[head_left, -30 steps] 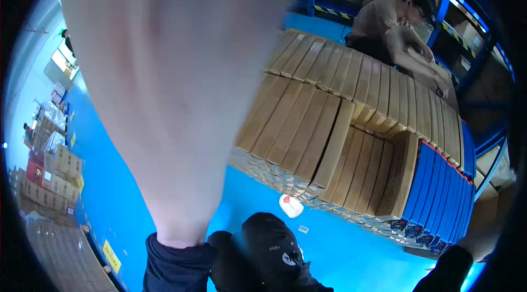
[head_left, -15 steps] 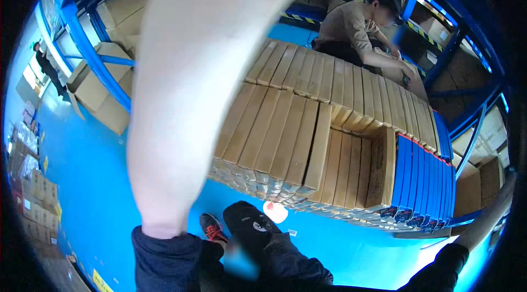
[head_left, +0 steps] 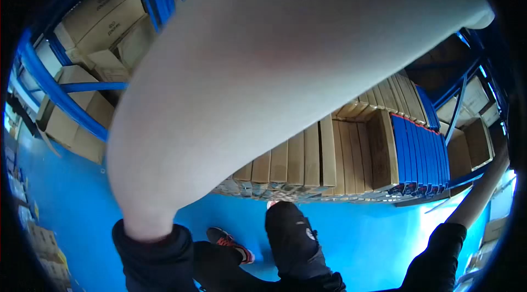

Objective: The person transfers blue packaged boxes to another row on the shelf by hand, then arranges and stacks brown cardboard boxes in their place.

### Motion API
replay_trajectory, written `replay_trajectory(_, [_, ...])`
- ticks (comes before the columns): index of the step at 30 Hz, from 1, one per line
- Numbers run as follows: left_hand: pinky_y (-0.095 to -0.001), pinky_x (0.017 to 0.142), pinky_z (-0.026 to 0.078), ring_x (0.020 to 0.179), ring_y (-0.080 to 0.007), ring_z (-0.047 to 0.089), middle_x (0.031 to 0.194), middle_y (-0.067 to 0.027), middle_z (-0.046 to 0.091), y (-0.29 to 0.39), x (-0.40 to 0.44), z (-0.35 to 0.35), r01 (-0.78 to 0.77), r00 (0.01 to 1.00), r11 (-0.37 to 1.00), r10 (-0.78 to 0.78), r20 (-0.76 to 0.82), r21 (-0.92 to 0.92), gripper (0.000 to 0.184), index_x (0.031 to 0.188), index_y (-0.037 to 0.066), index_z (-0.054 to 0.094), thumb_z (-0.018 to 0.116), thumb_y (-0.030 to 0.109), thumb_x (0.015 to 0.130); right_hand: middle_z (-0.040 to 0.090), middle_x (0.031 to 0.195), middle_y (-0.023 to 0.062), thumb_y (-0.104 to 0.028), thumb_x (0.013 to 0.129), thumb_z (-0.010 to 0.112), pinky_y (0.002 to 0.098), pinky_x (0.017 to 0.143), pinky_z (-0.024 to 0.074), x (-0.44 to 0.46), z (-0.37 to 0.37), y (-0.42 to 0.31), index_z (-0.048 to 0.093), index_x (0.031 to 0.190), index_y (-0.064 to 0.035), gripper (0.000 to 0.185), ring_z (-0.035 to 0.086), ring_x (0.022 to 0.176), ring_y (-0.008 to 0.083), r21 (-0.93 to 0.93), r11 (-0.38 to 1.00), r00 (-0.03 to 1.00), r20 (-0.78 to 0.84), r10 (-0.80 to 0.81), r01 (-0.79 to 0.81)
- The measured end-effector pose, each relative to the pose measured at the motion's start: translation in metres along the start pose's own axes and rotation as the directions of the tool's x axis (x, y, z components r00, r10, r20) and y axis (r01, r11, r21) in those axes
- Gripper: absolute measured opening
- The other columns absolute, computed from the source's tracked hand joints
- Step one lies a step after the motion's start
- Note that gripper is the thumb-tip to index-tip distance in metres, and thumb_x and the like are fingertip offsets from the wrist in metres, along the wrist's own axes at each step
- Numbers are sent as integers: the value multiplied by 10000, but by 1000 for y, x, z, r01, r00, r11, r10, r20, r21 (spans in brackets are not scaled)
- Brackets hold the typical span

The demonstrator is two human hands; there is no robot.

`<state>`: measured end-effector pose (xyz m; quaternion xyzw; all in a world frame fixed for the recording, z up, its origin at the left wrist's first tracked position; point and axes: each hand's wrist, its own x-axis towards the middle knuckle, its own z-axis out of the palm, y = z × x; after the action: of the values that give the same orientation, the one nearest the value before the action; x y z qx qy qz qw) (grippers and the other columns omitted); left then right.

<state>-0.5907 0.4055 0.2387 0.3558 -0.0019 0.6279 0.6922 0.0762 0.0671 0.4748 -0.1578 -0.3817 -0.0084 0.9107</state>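
Note:
My left forearm crosses the view from the dark sleeve at lower left to the upper right, very close to the camera. Only a small pale end of my left hand [head_left: 480,18] shows there; its fingers and anything in them are hidden. My right forearm reaches up along the right edge beside the racking, and the hand itself cannot be made out. Behind the left arm stand rows of narrow brown cartons [head_left: 296,160], with an open gap in the front row. Blue cartons with red edges [head_left: 420,152] stand upright at the right end of the rows.
Blue racking [head_left: 90,86] with large brown boxes [head_left: 104,17] stands at upper left. An open carton [head_left: 477,141] is at the right. The blue floor [head_left: 362,237] runs below, where my legs and a red-and-black shoe [head_left: 222,237] show. Stacked boxes line the lower left.
The view has turned, bringing the left racking further in. My left forearm has swung toward the upper right and now hides the co-worker and much of the brown rows.

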Motion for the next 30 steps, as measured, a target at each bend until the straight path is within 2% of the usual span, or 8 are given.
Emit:
replay_trajectory(1, [-509, 1072, 403, 1248, -340, 479, 1323, -236, 485, -2, 3, -1, 0, 1000, 1000, 0, 2, -4, 559, 1332, -31, 403, 558, 368, 973, 662, 1026, 79, -323, 862, 668, 366, 890, 524, -3, 5, 1, 590, 1076, -51, 354, 601, 1029, 169, 88, 996, 999, -43, 30, -26])
replay_trajectory(4, [-508, 1068, 406, 1243, -337, 484, 1320, -236, 489, -12, 7, 3, -8, 1000, 1000, 8, 25, -9, 552, 1328, -31, 407, 551, 369, 976, 668, 1065, 81, -302, 867, 643, 387, 909, 517, -14, 20, 6, 587, 1136, -31, 386, 606, 1029, 167, -11, 995, 969, 229, 97, -97])
replay_trajectory(6, [-507, 1065, 409, 1240, -336, 487, 1317, -236, 492, -17, 6, 8, -14, 999, 1000, 14, 50, -11, 547, 1325, -30, 411, 547, 370, 978, 663, 1093, 91, -305, 867, 639, 390, 911, 521, -19, 13, 11, 583, 1158, -29, 406, 610, 1031, 177, -13, 976, 932, 295, 212, -217])
replay_trajectory(15, [-503, 1053, 419, 1225, -328, 503, 1307, -235, 505, -8, 29, 68, -67, 985, 995, 79, 154, -79, 528, 1312, -28, 425, 527, 375, 987, 648, 1134, 123, -305, 853, 662, 345, 850, 560, -63, 47, 24, 591, 1166, -21, 429, 626, 1015, 191, -76, 988, 885, 439, 154, -134])
replay_trajectory(25, [-498, 1039, 431, 1208, -320, 519, 1295, -234, 518, -1, 137, 195, -143, 924, 985, 167, 344, -95, 509, 1298, -26, 441, 506, 381, 998, 631, 1180, 158, -304, 838, 687, 294, 783, 603, -67, 60, 45, 600, 1175, -12, 455, 644, 998, 206, -63, 992, 835, 535, 130, -113])
replay_trajectory(27, [-497, 1037, 433, 1205, -318, 523, 1293, -234, 521, -19, 146, 212, -153, 904, 986, 168, 392, -71, 506, 1295, -25, 445, 502, 382, 1000, 626, 1203, 152, -296, 846, 676, 288, 811, 600, -62, 58, 44, 598, 1180, -15, 444, 638, 1026, 208, -56, 997, 902, 426, 69, -50])
replay_trajectory(28, [-497, 1035, 434, 1204, -318, 524, 1291, -234, 523, -30, 149, 213, -156, 898, 987, 160, 409, -44, 504, 1294, -25, 446, 499, 383, 1001, 624, 1220, 140, -291, 851, 670, 297, 851, 581, -68, 59, 46, 599, 1168, -12, 428, 628, 1049, 204, -14, 994, 860, 499, 104, -112])
replay_trajectory(30, [-496, 1033, 436, 1200, -316, 528, 1289, -234, 525, -62, 138, 197, -162, 892, 984, 111, 439, 80, 501, 1291, -25, 449, 495, 384, 1003, 625, 1223, 130, -306, 856, 666, 303, 891, 559, -61, 59, 48, 602, 1165, -25, 423, 621, 1065, 199, -48, 999, 857, 513, 41, -19])
